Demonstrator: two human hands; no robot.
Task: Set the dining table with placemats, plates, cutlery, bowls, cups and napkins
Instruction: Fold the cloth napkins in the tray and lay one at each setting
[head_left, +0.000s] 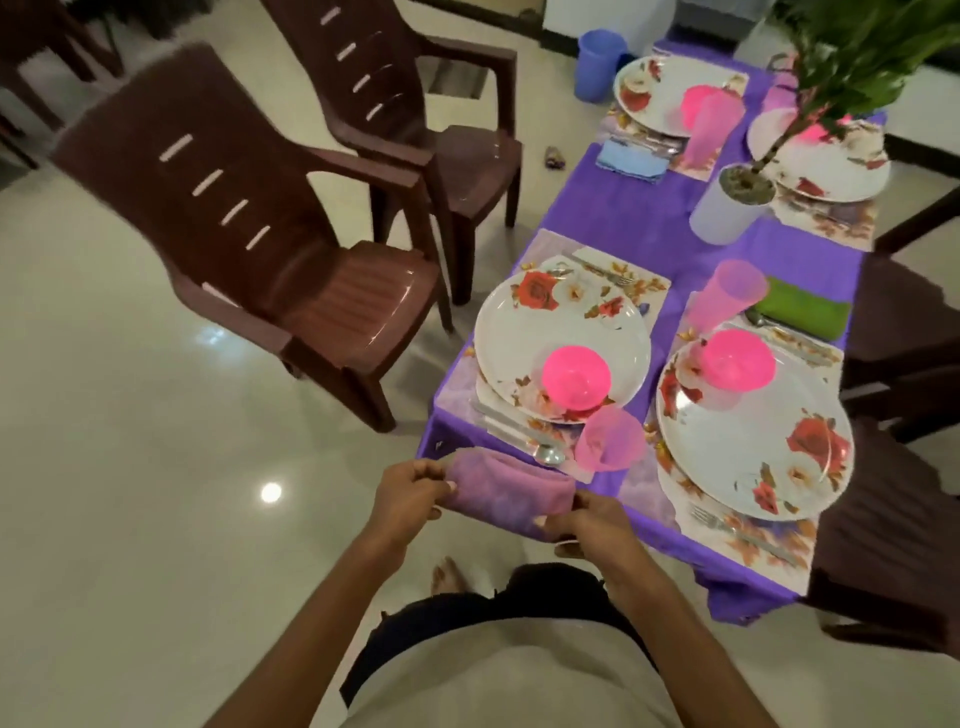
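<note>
A purple-clothed table (639, 208) stands beside open tiled floor (130, 441). At its near corner, the left hand (410, 493) and right hand (587, 522) pinch a folded purple napkin (511, 493), just beside the spoon (548, 454) and pink cup (610, 441).

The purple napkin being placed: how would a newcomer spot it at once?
Start at the table's purple cloth and go to its nearest corner. There both hands, left hand and right hand, hold a folded purple napkin beside the spoon. The other napkins in view are blue and green.
</note>
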